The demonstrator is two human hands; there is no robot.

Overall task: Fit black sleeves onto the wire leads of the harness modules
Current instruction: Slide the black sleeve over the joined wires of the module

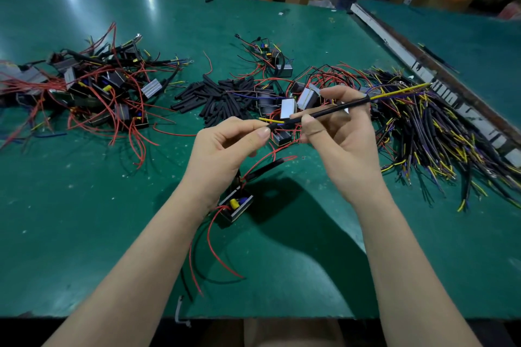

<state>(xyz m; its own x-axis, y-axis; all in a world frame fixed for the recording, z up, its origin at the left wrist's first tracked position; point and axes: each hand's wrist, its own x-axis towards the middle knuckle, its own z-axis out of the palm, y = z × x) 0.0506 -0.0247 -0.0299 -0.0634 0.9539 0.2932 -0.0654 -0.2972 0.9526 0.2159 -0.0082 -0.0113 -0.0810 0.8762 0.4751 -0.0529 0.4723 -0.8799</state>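
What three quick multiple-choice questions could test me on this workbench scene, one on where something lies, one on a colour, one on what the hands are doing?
1. Where does the pile of loose black sleeves lie?
A. In the middle of the table, beyond the hands
B. On the person's lap
C. Inside a cardboard box

2. What colour is the table?
A. White
B. Green
C. Orange

3. What are the hands doing?
A. Both rest flat on the table
B. Only one holds something
C. Both pinch one long black sleeve with wires through it

Answers:
1 A: the short black tubes are heaped mid-table between two tangles of modules.
2 B: the bare surface is green all over.
3 C: the left hand pinches the near end of the held sleeve, where a yellow wire sticks out, and the right hand pinches it further along.
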